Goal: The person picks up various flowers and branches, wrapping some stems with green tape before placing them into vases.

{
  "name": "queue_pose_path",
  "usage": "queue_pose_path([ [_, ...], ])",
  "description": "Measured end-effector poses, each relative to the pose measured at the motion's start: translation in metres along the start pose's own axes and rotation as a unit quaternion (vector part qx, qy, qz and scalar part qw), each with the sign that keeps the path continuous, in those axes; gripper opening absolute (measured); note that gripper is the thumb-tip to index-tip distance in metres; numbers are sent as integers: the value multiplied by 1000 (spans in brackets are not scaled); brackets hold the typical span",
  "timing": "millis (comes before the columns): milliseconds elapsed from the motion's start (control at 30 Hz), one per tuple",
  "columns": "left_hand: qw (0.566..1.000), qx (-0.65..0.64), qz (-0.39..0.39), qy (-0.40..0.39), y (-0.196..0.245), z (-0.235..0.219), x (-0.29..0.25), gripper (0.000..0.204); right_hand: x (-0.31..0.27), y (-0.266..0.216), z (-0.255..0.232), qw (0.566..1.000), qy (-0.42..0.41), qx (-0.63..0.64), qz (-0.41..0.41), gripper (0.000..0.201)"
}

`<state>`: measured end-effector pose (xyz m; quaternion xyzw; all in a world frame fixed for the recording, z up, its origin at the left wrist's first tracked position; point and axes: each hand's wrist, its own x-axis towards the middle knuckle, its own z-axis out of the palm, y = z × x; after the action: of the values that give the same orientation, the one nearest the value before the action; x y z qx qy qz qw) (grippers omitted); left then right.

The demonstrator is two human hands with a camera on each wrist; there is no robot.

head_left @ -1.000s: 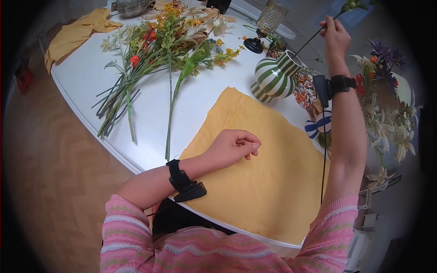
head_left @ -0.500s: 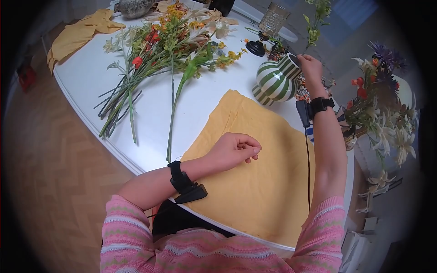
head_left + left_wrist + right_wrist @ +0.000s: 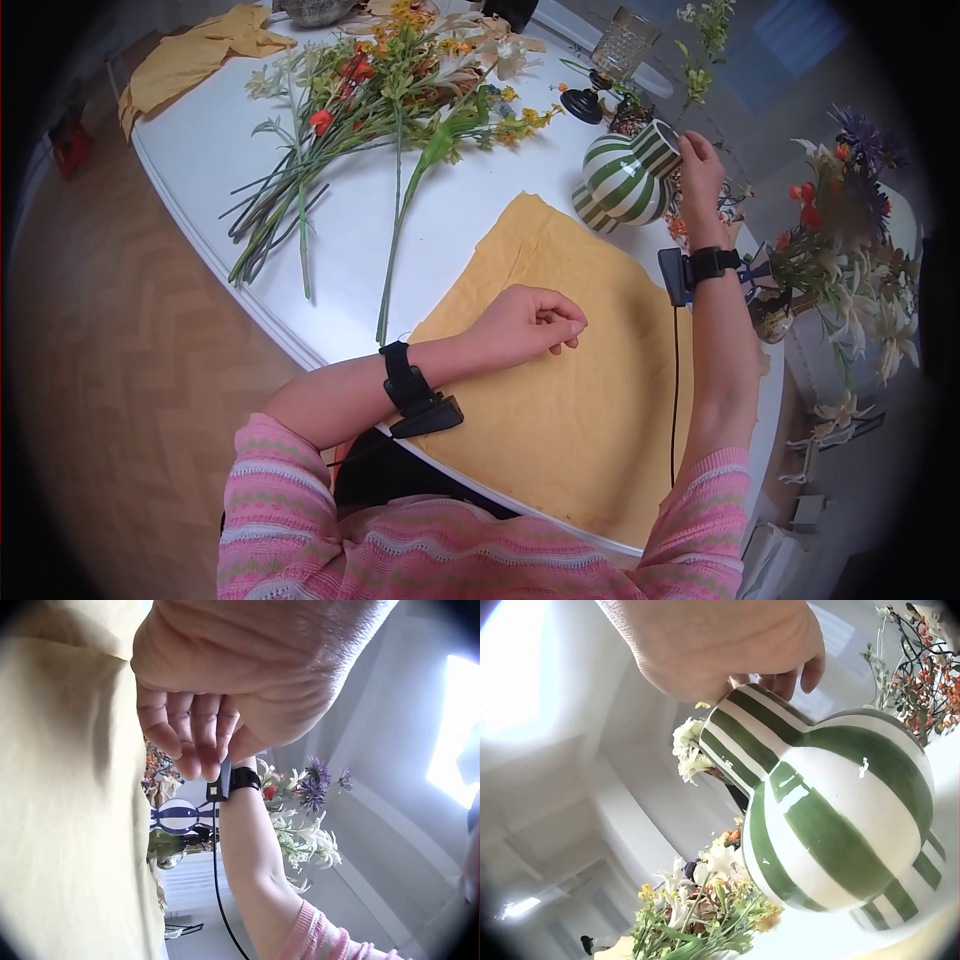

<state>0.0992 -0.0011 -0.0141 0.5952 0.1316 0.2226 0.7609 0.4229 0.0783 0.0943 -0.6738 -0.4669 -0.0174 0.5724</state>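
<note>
Risk: the green-and-white striped ceramic vase, on the white surface, could tip if the right hand drags on its rim. The tall leafy stem with pale flowers could swing, its blooms being far above the narrow neck.

Pose: right arm extended, fingers bent at the vase mouth; cannot tell whether they pinch stem or rim. Left forearm crosses the yellow cloth; left hand loosely curled, empty.

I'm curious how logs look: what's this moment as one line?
Right hand: at rim of striped vase | left hand: empty, over yellow cloth | flowers: on table
</note>
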Motion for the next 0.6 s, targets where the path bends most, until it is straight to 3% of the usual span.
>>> queue_pose_path([
  [67, 1000, 5, -5, -3, 0, -1, 0, 23, -7, -1, 1, 997, 65, -8, -32, 31],
  [133, 1000, 14, -3, -11, 0, -1, 0, 23, -14, -1, 1, 995, 78, -13, -58, 29],
  [200, 1000, 13, -5, -10, 0, -1, 0, 24, -32, -17, 4, 970, 143, -72, -183, 27],
  [267, 1000, 11, -8, -10, -1, -1, 0, 24, -51, -32, 12, 969, 129, -53, -206, 26],
  [367, 1000, 18, -12, -13, -4, -1, 2, 24, -85, -55, 27, 951, 66, -67, -293, 28],
  [400, 1000, 18, -12, -12, -4, -1, 2, 24, -95, -58, 33, 952, 66, -66, -291, 28],
  [467, 1000, 18, -14, -9, -4, -1, 2, 23, -113, -64, 46, 947, -12, -24, -320, 29],
  [500, 1000, 14, -15, -12, -3, -1, 1, 23, -124, -67, 52, 948, -12, -23, -318, 29],
  [567, 1000, 10, -16, -13, -3, 0, 1, 22, -146, -73, 65, 952, -137, 26, -272, 31],
  [600, 1000, 9, -17, -21, -4, 1, 2, 22, -155, -75, 71, 952, -138, 28, -271, 31],
])
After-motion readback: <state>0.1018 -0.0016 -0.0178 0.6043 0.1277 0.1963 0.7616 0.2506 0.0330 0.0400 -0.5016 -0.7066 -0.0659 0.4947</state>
